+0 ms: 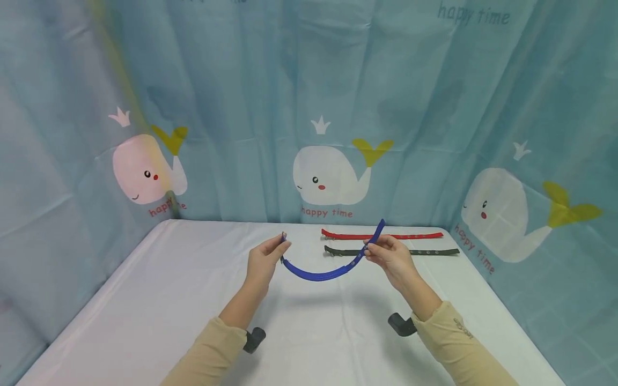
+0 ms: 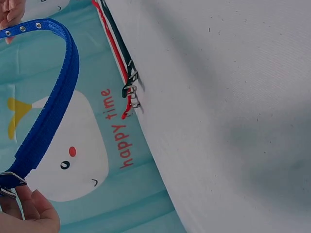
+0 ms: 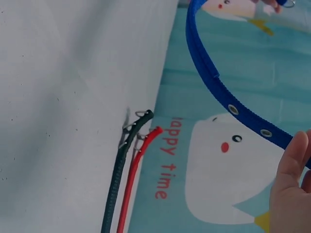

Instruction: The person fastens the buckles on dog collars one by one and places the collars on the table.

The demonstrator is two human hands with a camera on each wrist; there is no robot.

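Observation:
A blue pet collar (image 1: pixel 317 276) hangs in a downward curve between both hands, above the white table. My left hand (image 1: pixel 263 262) pinches its buckle end; the metal buckle (image 2: pixel 13 179) shows at the fingertips in the left wrist view. With thumb and fingers my right hand (image 1: pixel 392 258) grips the other end, where metal eyelets (image 3: pixel 266 132) line the strap. The strap's tip sticks up past the right fingers. Behind the right hand, a dark green collar (image 1: pixel 434 252) lies on the table, partly covered by that hand and the blue strap.
A red collar (image 1: pixel 420 236) lies behind the green one, near the table's (image 1: pixel 169 289) back edge. Blue curtains (image 1: pixel 232 107) printed with whales surround the back and sides. Black pieces (image 1: pixel 402 325) stick out beside the two wrists.

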